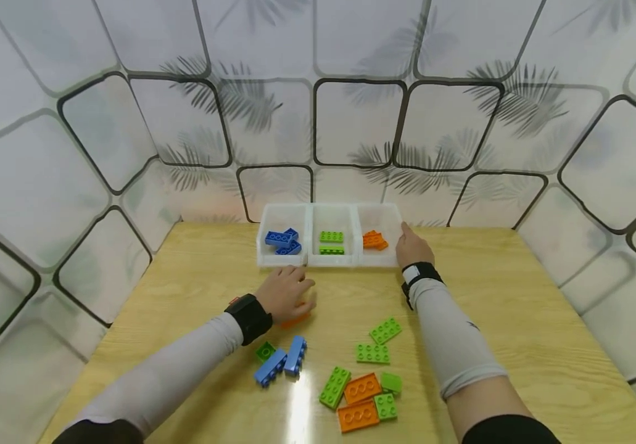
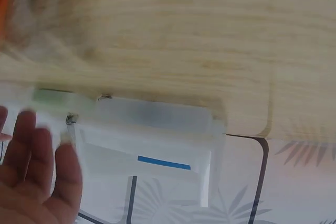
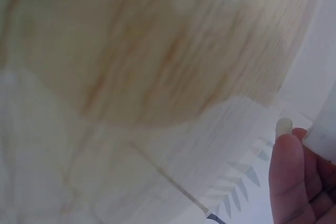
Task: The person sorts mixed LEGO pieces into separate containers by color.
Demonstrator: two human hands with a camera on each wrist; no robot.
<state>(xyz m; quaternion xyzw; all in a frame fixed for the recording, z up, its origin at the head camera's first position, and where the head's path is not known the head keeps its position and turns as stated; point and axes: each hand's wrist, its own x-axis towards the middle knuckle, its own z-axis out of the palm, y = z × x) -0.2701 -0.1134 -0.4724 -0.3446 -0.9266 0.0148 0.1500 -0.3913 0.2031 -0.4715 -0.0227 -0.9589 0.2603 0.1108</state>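
My left hand (image 1: 287,295) hovers palm down over the table in front of the tray, fingers spread and relaxed. An orange toy brick (image 1: 296,317) lies beneath it, partly covered by the hand. In the left wrist view the fingers (image 2: 39,156) are blurred and hold nothing. My right hand (image 1: 413,248) grips the right end of the white three-compartment tray (image 1: 329,261); the right wrist view shows its fingers (image 3: 287,177) against the tray wall (image 3: 324,129). Blue bricks (image 1: 279,238), green bricks (image 1: 331,236) and orange bricks (image 1: 374,240) sit in separate compartments, left to right.
Nearer on the wooden table lie two blue bricks (image 1: 295,356) beside a small green brick (image 1: 266,351). To the right are green bricks (image 1: 373,353) and a cluster with orange bricks (image 1: 358,415). A patterned wall covering (image 1: 359,123) stands behind the tray.
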